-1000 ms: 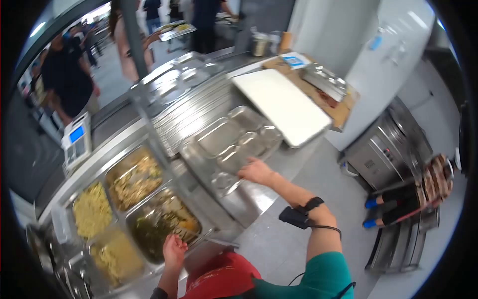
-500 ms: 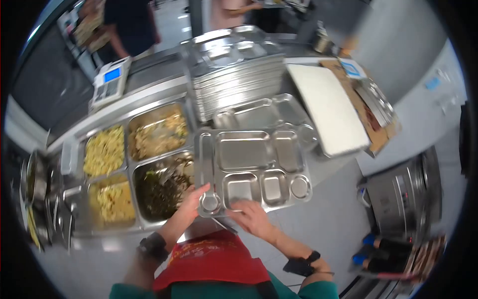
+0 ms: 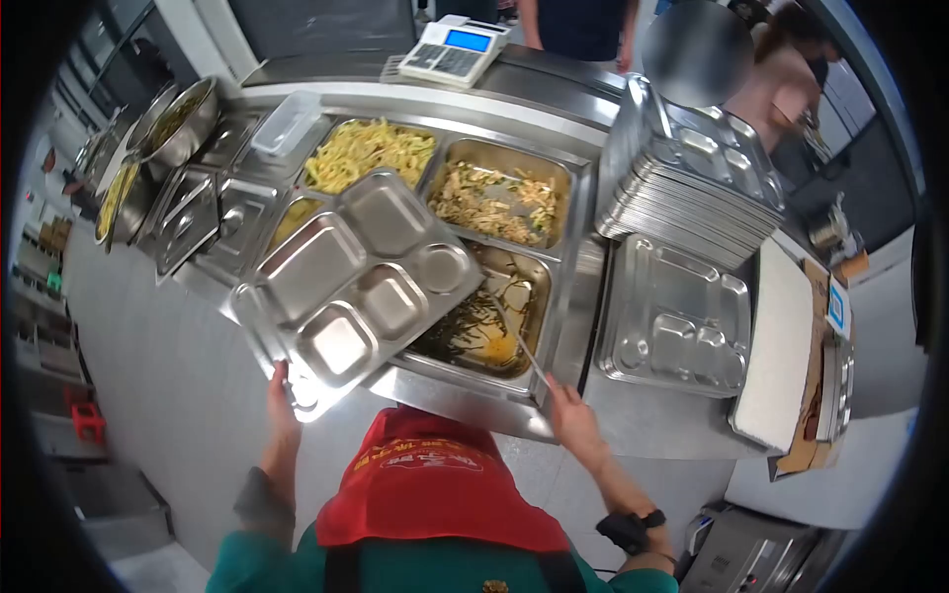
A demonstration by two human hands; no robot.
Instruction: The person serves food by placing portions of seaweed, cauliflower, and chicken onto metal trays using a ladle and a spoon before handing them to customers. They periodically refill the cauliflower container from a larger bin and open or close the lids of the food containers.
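My left hand point(image 3: 283, 397) is closed on the near left corner of a steel compartment tray point(image 3: 381, 252), which is tilted over the food pans with its compartments bare. My right hand point(image 3: 575, 420) grips the thin metal handle of a long-handled serving utensil point(image 3: 522, 344). This handle reaches into a pan point(image 3: 540, 336) of dark shredded seaweed point(image 3: 465, 326) with orange liquid at its near side. The utensil's far end is hard to make out among the food, and the tray hides part of that pan.
Behind lie pans of chopped meat and vegetables point(image 3: 494, 198) and yellow-green shreds point(image 3: 371, 156). A tall tray stack point(image 3: 682, 203) and a separate tray point(image 3: 677, 316) stand on the right, beside a white board point(image 3: 776, 346). A payment terminal point(image 3: 455, 51) sits on the ledge; people stand beyond it.
My view has turned left. My left hand has carried the tray leftward over the pans. My right hand has left the tray and now holds the serving utensil in the seaweed pan.
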